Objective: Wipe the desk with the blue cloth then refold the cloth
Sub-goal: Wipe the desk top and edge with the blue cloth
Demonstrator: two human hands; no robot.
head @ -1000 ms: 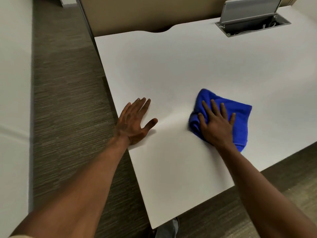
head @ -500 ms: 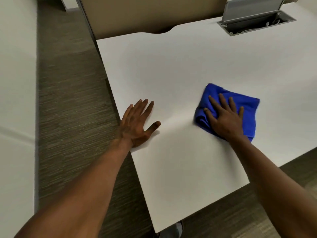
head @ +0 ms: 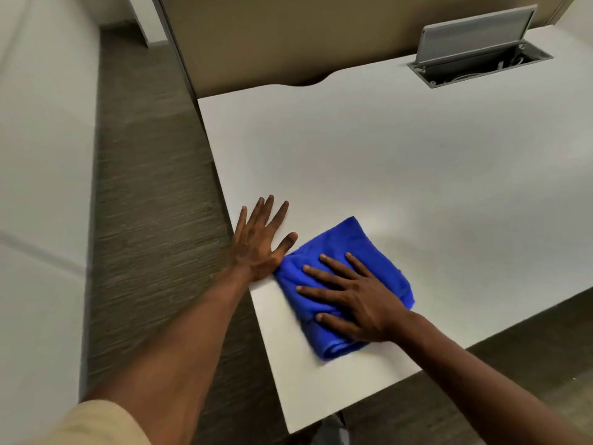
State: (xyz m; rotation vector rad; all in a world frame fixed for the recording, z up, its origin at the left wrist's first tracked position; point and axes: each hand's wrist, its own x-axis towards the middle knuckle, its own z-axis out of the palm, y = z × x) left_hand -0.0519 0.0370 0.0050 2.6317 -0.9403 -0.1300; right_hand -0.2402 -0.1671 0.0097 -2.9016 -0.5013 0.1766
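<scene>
On smooth white desk (head: 401, 175) | bunched plush blue cloth (head: 378, 252) | hands: right (head: 359, 300) spread pressing it, left (head: 256, 242) spread flat

Soft, even indoor light falls on the white desk (head: 401, 175), with faint glare beyond the right hand (head: 359, 298). Carpet (head: 150, 220) left of the left hand (head: 256, 244) smears with motion blur; wide-angle edges bend.

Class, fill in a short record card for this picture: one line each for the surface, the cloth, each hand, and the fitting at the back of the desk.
surface: white desk
cloth: blue cloth, folded, near the desk's left front corner
right hand: right hand pressed flat on the cloth, fingers spread
left hand: left hand flat on the desk's left edge, beside the cloth
back fitting: grey cable box, lid raised
</scene>
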